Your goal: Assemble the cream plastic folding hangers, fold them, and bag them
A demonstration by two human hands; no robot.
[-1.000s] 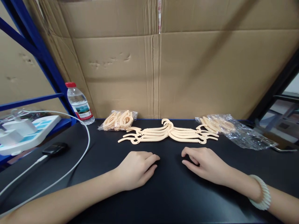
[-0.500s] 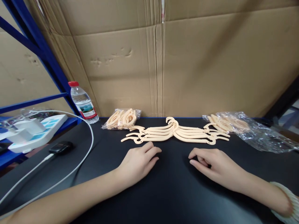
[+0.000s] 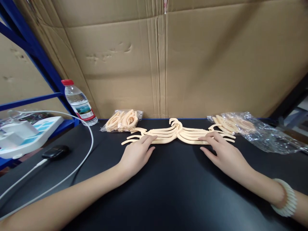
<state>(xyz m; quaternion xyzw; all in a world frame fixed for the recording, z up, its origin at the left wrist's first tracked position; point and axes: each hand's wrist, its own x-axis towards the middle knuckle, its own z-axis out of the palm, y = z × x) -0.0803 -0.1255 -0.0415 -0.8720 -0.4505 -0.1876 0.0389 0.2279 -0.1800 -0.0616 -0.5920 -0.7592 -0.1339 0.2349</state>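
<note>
A stack of cream clothes hangers (image 3: 166,140) lies on the black table, hooks pointing to the back. Over its left arms rests my left hand (image 3: 137,152), fingers stretched out and thumb apart. My right hand (image 3: 222,152) reaches across the right arms, its fingers extended and the thumb spread below. Both sets of fingertips lie on or just above the hangers; firm contact cannot be made out. The hands cover the outer ends of the nearest hangers.
Bagged cream hanger parts (image 3: 122,121) lie at the back left, and another clear plastic bag (image 3: 260,136) at the back right. Along the left are a water bottle (image 3: 80,104), a power strip (image 3: 36,134), a black device (image 3: 56,152) and a white cable (image 3: 92,141). Cardboard (image 3: 120,70) stands behind.
Both hands have moved forward from the bare table to the hangers. Their curled fingers have straightened out over the hanger arms. The view has shifted slightly.
</note>
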